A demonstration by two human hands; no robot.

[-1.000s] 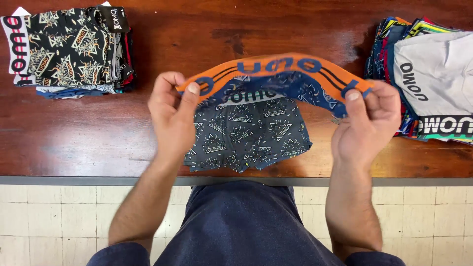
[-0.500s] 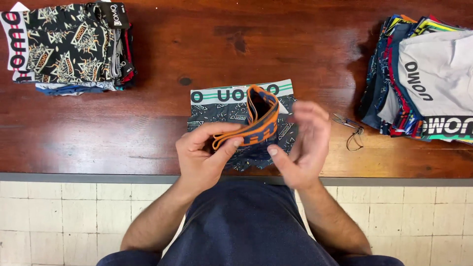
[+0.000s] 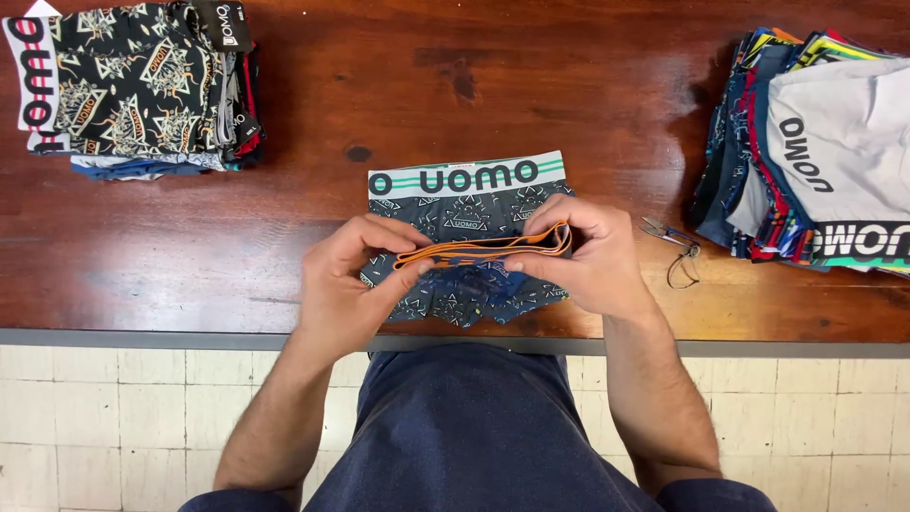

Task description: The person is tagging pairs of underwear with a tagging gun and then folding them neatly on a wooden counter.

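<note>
A dark wooden table (image 3: pixel 569 104) with a worn, glossy top fills the view, its near edge against a pale tiled floor (image 3: pixel 123 417). At the far right sits a loose stack of folded underwear (image 3: pixel 815 152), grey and multicoloured fabric with wide bands; at the far left, a tidier folded pile (image 3: pixel 133 90) in black with a pale geometric print. In the middle, close to the near edge, a pair of patterned briefs (image 3: pixel 464 204) lies flat, dark blue-grey with a white and green waistband. Just above it the person holds the orange-banded briefs (image 3: pixel 483 251), its elastic band drawn into a long flat loop. The left hand (image 3: pixel 355 284) pinches one end of the band between thumb and fingers; the right hand (image 3: pixel 588 256) pinches the other end, fingers curled over the top. The garment looks light, soft and limp, likely to sag wherever it is unsupported; the elastic band seems the firmest part and the natural place to grip. Small thread snips (image 3: pixel 668 237) with a dark cord lie on the wood just right of the right hand.
</note>
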